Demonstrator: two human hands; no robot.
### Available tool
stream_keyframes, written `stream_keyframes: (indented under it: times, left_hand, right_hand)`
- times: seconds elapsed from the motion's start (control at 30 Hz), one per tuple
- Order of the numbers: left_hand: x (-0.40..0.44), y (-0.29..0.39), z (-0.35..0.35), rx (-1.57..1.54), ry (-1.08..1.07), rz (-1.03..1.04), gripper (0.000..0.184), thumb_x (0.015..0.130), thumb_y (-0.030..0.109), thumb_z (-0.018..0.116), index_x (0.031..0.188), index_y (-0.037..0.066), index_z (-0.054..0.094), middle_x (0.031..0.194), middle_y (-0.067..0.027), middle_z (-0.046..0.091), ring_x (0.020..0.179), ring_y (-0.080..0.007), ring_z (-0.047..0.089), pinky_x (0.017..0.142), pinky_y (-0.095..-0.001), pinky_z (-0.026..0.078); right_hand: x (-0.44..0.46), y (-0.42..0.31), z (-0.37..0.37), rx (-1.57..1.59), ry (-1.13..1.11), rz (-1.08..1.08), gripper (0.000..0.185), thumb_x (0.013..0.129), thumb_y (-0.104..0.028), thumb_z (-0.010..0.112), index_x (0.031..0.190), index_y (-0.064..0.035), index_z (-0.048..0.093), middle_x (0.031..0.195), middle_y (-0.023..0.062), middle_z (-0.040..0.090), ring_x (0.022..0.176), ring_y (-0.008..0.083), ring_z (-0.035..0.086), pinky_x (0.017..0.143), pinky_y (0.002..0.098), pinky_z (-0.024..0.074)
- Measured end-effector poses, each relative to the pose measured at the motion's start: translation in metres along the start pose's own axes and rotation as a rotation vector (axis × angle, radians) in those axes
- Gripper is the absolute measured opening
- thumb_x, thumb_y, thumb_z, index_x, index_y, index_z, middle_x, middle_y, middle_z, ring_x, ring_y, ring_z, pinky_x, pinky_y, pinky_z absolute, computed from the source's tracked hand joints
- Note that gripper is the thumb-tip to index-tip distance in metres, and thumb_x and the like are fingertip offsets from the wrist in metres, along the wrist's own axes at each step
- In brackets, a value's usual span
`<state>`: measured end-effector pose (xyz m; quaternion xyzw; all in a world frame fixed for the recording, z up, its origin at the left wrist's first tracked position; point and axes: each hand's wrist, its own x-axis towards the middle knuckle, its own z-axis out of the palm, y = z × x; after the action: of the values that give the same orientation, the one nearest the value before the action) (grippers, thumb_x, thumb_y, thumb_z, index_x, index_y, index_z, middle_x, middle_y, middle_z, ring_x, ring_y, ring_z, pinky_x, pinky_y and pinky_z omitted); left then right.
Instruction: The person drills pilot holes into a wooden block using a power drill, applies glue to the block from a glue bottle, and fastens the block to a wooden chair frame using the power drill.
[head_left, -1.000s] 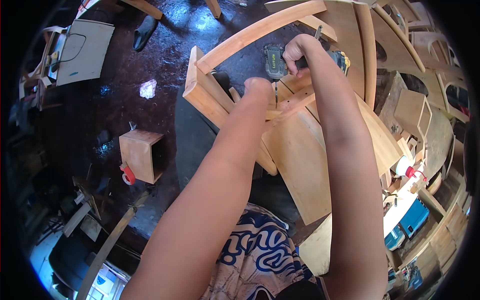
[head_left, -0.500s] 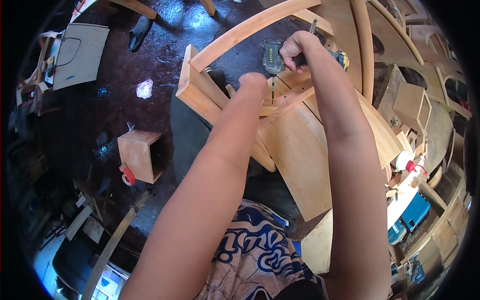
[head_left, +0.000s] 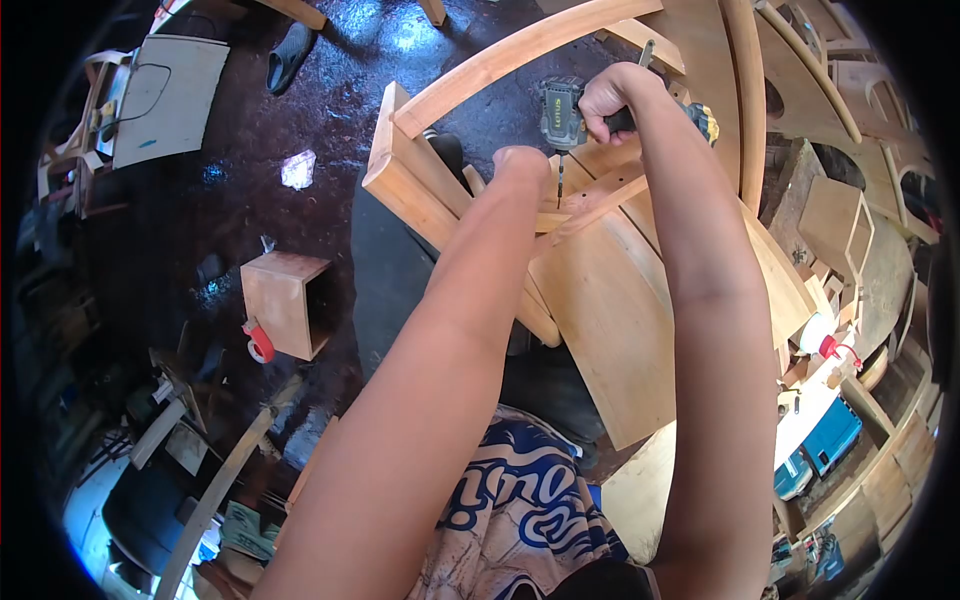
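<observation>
Pale wood crowds the work: a timber frame (head_left: 415, 207) whose arched rail (head_left: 520, 62) spans twelve o'clock, and a flat panel (head_left: 605, 330) toward three. At one o'clock a power drill (head_left: 562, 112) points its bit (head_left: 560, 178) down among the frame's slats; whether the tip touches wood, I cannot tell. The right hand (head_left: 605, 105) is closed around the drill's handle, and its forearm hides part of the panel. The left hand (head_left: 523, 165) is bent over just left of the bit — its fingers are out of sight, so I cannot tell how far open it is or what it grips. Around them lie a clog (head_left: 290, 58) at eleven, an open-sided box (head_left: 285, 305) at nine with a red tape roll (head_left: 258, 342) against it, a red-capped bottle (head_left: 818, 335) at three and a blue case (head_left: 832, 438) near four. "LOTUS" reads on the drill; blue shirt lettering (head_left: 520, 490) at six is too creased to read whole.
</observation>
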<state>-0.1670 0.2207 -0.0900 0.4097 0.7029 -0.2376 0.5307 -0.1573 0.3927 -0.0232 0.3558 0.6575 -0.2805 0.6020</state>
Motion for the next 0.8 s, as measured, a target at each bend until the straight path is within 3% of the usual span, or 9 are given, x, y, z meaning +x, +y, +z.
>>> stream_keyframes:
  times: [0.33,0.43,0.5,0.7,0.8]
  left_hand:
    - [0.0,-0.001,0.001,0.001,-0.033,-0.019,0.04,0.07,0.021,0.09,0.108,0.013,0.079,0.11,-0.008,0.076,0.108,-0.0243,0.071,0.096,-0.0401,0.052]
    - [-0.01,0.0,-0.001,0.042,0.029,0.01,0.041,0.069,0.02,0.09,0.108,0.012,0.079,0.111,-0.0081,0.076,0.108,-0.0243,0.071,0.095,-0.0396,0.052]
    - [-0.02,0.002,-0.004,0.078,0.04,0.029,0.041,0.069,0.02,0.091,0.108,0.012,0.079,0.111,-0.0081,0.075,0.107,-0.0242,0.071,0.093,-0.0389,0.053]
    - [-0.016,0.004,-0.002,0.078,0.003,0.012,0.043,0.068,0.019,0.09,0.108,0.011,0.078,0.112,-0.0088,0.075,0.104,-0.0242,0.072,0.088,-0.0371,0.055]
    - [-0.028,0.002,-0.01,0.091,0.052,0.037,0.046,0.067,0.017,0.089,0.111,0.012,0.077,0.112,-0.0097,0.075,0.103,-0.0247,0.072,0.086,-0.0371,0.056]
  right_hand:
    - [-0.007,0.001,0.004,-0.032,0.025,-0.035,0.013,0.066,-0.005,0.069,0.079,-0.0039,0.068,0.077,0.01,0.067,0.068,0.0228,0.064,0.071,0.0395,0.0528]
    - [-0.007,0.0,0.004,-0.005,0.073,-0.017,0.007,0.07,-0.005,0.071,0.076,-0.0024,0.069,0.074,0.0118,0.067,0.065,0.0231,0.064,0.064,0.0392,0.0509]
    - [0.0,-0.002,0.002,-0.019,0.002,0.042,0.021,0.068,-0.004,0.069,0.089,-0.0055,0.069,0.079,0.0103,0.067,0.069,0.0242,0.065,0.073,0.0394,0.0534]
    - [-0.007,-0.01,0.001,-0.086,-0.038,-0.001,0.021,0.069,-0.003,0.068,0.089,-0.0048,0.07,0.082,0.0105,0.068,0.074,0.024,0.066,0.075,0.0398,0.0538]
    - [0.028,-0.012,-0.012,-0.092,-0.129,0.034,0.03,0.067,-0.004,0.069,0.097,-0.01,0.071,0.088,0.0137,0.07,0.078,0.0283,0.068,0.077,0.0441,0.0537]
